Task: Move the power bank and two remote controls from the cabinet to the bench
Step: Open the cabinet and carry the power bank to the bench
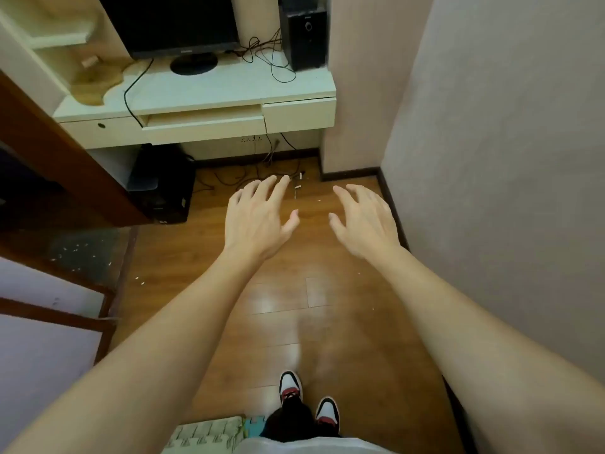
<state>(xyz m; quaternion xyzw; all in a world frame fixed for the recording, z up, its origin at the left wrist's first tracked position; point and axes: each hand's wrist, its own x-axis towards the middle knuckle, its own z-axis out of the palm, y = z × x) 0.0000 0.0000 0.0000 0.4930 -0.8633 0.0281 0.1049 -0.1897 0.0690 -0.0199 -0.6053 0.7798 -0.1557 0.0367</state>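
My left hand and my right hand are stretched out in front of me over the wooden floor, palms down. The fingers of both are spread and nothing is in either hand. No power bank, remote control or bench shows in this view. A white cabinet-like desk stands ahead against the wall, beyond my hands.
On the desk stand a black monitor and a black speaker with tangled cables. A dark computer tower sits under it. A brown door edge is at the left, a wall close on the right. My shoes are below.
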